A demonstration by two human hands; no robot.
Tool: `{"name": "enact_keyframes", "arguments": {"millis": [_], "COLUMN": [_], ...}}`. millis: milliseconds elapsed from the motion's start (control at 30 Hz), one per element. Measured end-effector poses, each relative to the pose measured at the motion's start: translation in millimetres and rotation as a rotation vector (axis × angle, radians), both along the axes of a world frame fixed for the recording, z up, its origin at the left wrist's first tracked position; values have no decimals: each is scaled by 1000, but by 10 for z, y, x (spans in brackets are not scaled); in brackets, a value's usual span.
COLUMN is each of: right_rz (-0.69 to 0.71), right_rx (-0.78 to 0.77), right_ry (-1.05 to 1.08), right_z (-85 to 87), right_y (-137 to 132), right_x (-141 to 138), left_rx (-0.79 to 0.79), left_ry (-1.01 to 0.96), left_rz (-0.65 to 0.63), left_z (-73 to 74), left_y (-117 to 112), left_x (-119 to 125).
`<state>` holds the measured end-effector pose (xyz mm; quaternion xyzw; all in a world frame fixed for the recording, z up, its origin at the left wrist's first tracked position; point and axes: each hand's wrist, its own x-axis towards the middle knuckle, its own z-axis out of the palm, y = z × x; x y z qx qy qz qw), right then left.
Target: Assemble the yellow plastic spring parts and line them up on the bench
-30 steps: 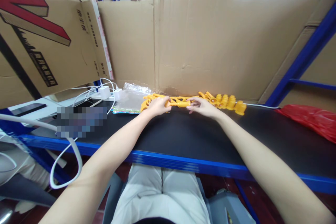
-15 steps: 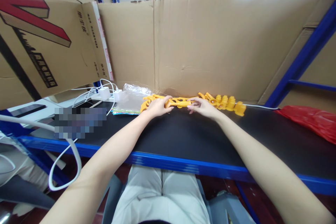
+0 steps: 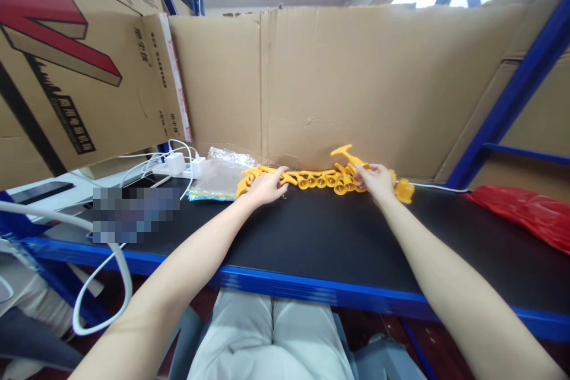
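My right hand (image 3: pixel 376 182) grips a yellow T-handled plastic piece (image 3: pixel 348 153) by its lower end. Its crossbar points up and left, above the other pieces. My left hand (image 3: pixel 266 187) rests at the left end of the row, its thumb and fingers apart. More yellow pieces (image 3: pixel 248 181) lie beside and partly under it. Between the hands runs a row of similar yellow pieces (image 3: pixel 320 181), their round cup openings facing me. Past my right hand stands a yellow stepped cup-like piece (image 3: pixel 404 190). My right palm hides part of the row.
Clear plastic bags (image 3: pixel 222 169) lie left of the row. Further left are a white power strip (image 3: pixel 196 165) with chargers and loose cables. A cardboard wall (image 3: pixel 356 83) stands behind the black shelf top (image 3: pixel 320 237). A red plastic bag (image 3: pixel 521 211) lies at the right.
My right hand has moved right and lifted a T-handled piece out of the group. The left hand stays near its place, its fingers now looser. The row between the hands is now uncovered.
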<state>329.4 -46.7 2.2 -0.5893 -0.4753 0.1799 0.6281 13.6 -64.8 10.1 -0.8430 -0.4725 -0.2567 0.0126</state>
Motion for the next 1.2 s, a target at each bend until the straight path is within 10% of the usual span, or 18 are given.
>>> {"name": "enact_keyframes", "arguments": {"millis": [467, 1200], "right_rz": [-77, 92], "right_rx": [-123, -108], "right_ry": [-403, -134], "right_z": [-206, -247], "right_y": [90, 107], "right_x": [-120, -177], "left_rx": [2, 1], "left_ry": [28, 37], "left_rz": [8, -48], "left_z": [-12, -51], "left_y": [5, 69], "left_x": [-13, -23]}}
